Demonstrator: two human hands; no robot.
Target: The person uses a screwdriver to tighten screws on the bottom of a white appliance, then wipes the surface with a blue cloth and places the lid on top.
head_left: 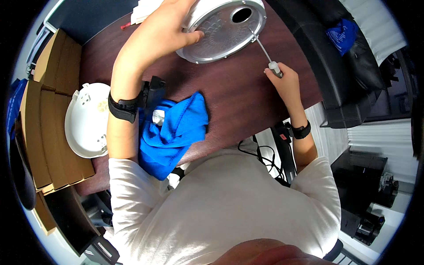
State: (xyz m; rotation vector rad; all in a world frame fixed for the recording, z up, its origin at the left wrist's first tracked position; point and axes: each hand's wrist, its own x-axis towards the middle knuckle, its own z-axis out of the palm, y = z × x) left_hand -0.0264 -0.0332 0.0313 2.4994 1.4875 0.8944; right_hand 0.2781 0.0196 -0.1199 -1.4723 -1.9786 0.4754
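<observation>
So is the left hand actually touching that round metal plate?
Touching. The head view shows the left hand pressed on the round metal plate, thumb flat on its patterned face.

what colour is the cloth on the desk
Bright blue cloth, shown best in the head view.

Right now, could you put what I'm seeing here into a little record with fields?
Surface: dark wooden table
Left hand: pressed flat on a round metal appliance base, steadying it
Right hand: gripping a screwdriver, tip against the base's rim
Near left forearm: crumpled blue cloth
Far left: white plastic cover, beside cardboard boxes
Wrists: black bands on both
</observation>
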